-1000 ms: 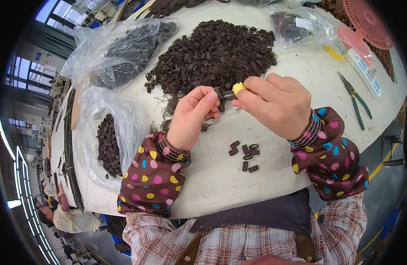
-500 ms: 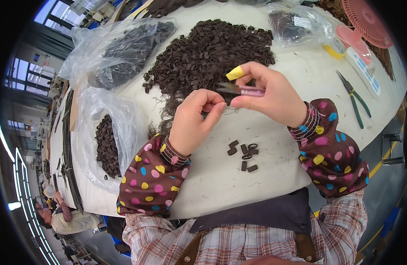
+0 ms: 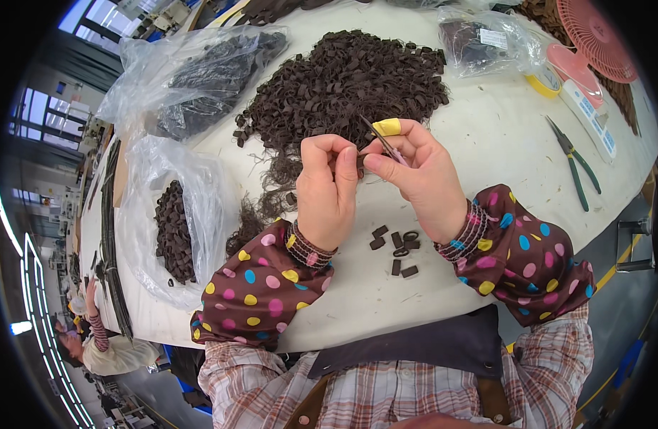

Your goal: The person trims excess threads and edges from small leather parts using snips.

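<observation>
Here, on the left of the table (image 3: 357,314), a clear plastic bag (image 3: 136,207) with small dark-brown loops (image 3: 175,236) piled in its opening. At the far left, a larger clear bag (image 3: 132,79) around a dark mass, too creased over to tell in detail; at the far right, a third clear bag (image 3: 525,53), again with dark contents, plus a white label (image 3: 493,38). Loose at the far middle, just beyond the fingertips, a broad heap of loops (image 3: 343,79) fringed with stray threads (image 3: 275,189); nearer, right of centre, a small group of loops (image 3: 396,238), lying just as half a second ago. Changed since then: pink-handled snips (image 3: 390,149), previously blurred and nearly level, now sharp and slanting toward the far left; right hand (image 3: 425,179) drawn nearer, left hand (image 3: 323,189) shifted slightly right. Right fingers curled around the snips, with yellow tape (image 3: 386,127) on the forefinger. Left thumb and forefinger pinched together close beside the right fingertips; impossible to tell whether touching them, or gripping anything so small. Both forearms angled inward from the near side, in polka-dotted sleeves (image 3: 525,250).
</observation>
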Demonstrator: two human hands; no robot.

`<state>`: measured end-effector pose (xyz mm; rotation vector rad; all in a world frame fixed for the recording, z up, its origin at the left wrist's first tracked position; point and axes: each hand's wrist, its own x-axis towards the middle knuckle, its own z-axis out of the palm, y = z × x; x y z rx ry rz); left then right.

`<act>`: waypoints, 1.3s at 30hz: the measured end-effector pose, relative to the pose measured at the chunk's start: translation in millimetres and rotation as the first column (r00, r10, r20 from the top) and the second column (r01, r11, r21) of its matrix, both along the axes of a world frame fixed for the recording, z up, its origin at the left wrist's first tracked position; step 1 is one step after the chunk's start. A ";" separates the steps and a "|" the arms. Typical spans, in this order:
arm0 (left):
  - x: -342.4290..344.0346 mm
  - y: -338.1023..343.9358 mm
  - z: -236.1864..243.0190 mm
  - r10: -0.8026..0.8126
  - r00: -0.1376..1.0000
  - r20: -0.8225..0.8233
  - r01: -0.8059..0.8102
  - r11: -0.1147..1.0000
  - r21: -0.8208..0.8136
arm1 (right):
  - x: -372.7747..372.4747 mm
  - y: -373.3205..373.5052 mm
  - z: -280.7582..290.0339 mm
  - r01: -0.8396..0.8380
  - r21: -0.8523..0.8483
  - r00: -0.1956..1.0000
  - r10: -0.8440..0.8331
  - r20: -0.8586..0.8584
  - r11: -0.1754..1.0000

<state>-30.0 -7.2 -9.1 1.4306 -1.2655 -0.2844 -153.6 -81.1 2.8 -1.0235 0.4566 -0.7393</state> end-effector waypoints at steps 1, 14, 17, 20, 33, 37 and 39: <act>1.7 0.1 -1.2 0.031 0.996 0.083 -0.030 0.999 -0.017 | 0.3 0.2 -2.1 -0.001 -0.023 1.000 0.001 0.022 1.000; 24.7 11.3 -2.7 -0.048 0.949 0.312 0.071 0.995 -0.063 | -14.2 -32.4 16.0 -0.347 -0.607 0.899 0.068 -0.434 0.715; 23.7 9.1 -2.7 -0.082 0.948 0.307 0.114 0.990 -0.088 | -13.8 -32.6 11.7 -0.326 -0.621 0.906 0.047 -0.421 0.713; 25.2 9.2 -3.3 -0.084 0.940 0.331 0.117 0.990 -0.081 | -13.9 -32.7 13.0 -0.328 -0.634 0.901 0.031 -0.432 0.700; 14.2 10.2 -2.9 -0.052 0.996 0.072 0.053 0.999 -0.010 | -11.9 -29.8 4.5 -0.281 -0.554 0.947 0.131 -0.295 0.784; 8.2 15.1 10.0 -0.123 0.992 -0.035 0.126 0.987 0.102 | -3.0 -11.1 2.8 -0.199 -0.693 0.968 0.027 -0.251 0.693; 14.7 19.7 17.5 -0.100 0.994 -0.048 0.107 0.982 0.156 | -3.7 -13.4 -6.0 -0.127 -0.610 0.987 0.040 -0.155 0.782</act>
